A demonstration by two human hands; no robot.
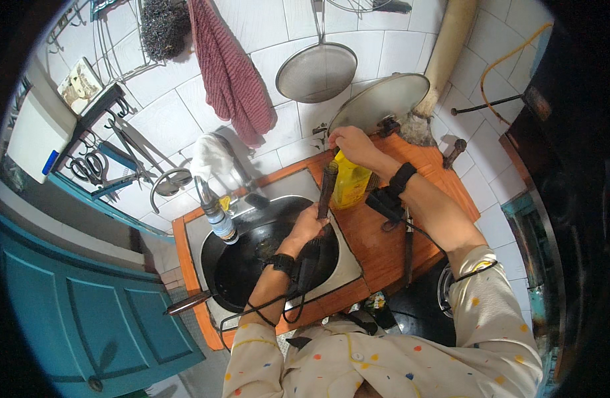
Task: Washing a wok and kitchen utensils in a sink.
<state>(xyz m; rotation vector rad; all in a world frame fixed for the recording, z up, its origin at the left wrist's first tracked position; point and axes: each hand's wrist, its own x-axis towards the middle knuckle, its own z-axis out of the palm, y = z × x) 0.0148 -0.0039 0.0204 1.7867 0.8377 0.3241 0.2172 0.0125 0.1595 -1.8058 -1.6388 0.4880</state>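
Note:
My left hand (pixel 307 226) grips a dark brush-like tool (pixel 328 186) by its lower part, above the right side of the sink; its exact kind is not clear. A black wok (pixel 265 248) fills the sink, its wooden-looking handle (pixel 188 302) jutting out at the lower left. My right hand (pixel 352 144) is at the top of a yellow plastic bottle or pouch (pixel 350 184) on the orange wooden counter. The fingertips are bent at its top, and whether they grip it is unclear. A large round lid (pixel 384 99) leans on the wall behind.
The faucet (pixel 213 211) reaches over the wok's left side. A knife (pixel 408 248) lies on the counter (pixel 379 248) at the right. Scissors (pixel 87 166), a red towel (pixel 230 69) and a mesh strainer (pixel 317 72) hang on the wall. Dark cords run by both arms.

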